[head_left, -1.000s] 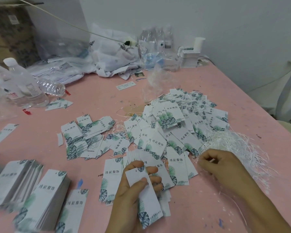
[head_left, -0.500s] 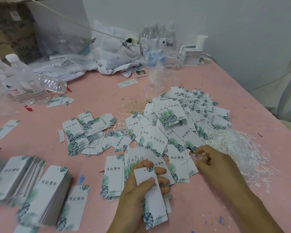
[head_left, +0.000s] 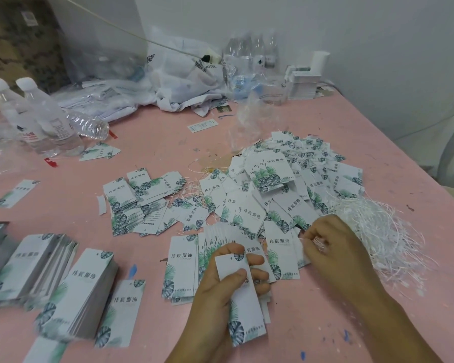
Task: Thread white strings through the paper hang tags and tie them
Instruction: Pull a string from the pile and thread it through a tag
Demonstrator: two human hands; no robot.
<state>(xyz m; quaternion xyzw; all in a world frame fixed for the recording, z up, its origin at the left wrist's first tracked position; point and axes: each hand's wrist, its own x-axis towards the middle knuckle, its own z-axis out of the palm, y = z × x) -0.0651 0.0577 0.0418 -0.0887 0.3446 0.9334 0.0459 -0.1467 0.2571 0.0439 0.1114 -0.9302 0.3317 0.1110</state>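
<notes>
left hand (head_left: 220, 289) pinching one hang tag (head_left: 243, 297) over the tabletop (head_left: 168, 142), punched hole up | right hand (head_left: 330, 247) curled on what looks like one string (head_left: 319, 242) beside the string pile (head_left: 378, 226) | card stiff, light: hold below hole | string limp: grip near tip

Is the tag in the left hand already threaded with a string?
No: the tag in the left hand shows an empty punched hole.

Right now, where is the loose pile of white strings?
In the head view, the loose pile of white strings lies on the pink table, right side, just beyond the right hand.
</notes>
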